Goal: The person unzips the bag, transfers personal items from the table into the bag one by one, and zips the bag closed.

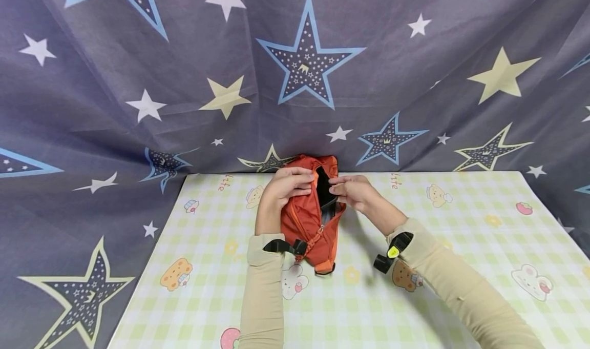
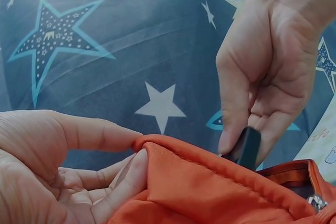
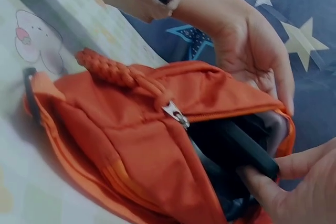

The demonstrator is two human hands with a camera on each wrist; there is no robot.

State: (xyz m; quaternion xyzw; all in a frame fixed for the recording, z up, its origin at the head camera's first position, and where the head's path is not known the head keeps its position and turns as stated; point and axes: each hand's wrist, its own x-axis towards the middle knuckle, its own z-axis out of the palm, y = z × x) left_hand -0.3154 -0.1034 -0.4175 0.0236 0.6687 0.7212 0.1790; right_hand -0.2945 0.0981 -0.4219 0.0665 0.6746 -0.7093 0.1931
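Note:
An orange-red fabric bag [image 1: 301, 213] lies on the table, its zipped mouth spread apart. My left hand [image 1: 283, 187] pinches the left edge of the opening between thumb and fingers. At the opposite side, my right hand [image 1: 359, 192] pinches the end of a dark, flat object with rounded corners [image 3: 247, 148]. Most of that object sits inside the bag, and its exact kind cannot be told. In the left wrist view its black end [image 2: 249, 148] sticks up past the bag's rim. A metal zip slider [image 3: 176, 114] with a braided orange pull [image 3: 113, 72] hangs at the opening's near end.
A green-checked cloth with cartoon prints [image 1: 461, 287] covers the table. Behind its far edge hangs a dark grey curtain with stars [image 1: 392, 57], close to the bag's far end. Black camera straps [image 1: 400, 242] sit around both wrists.

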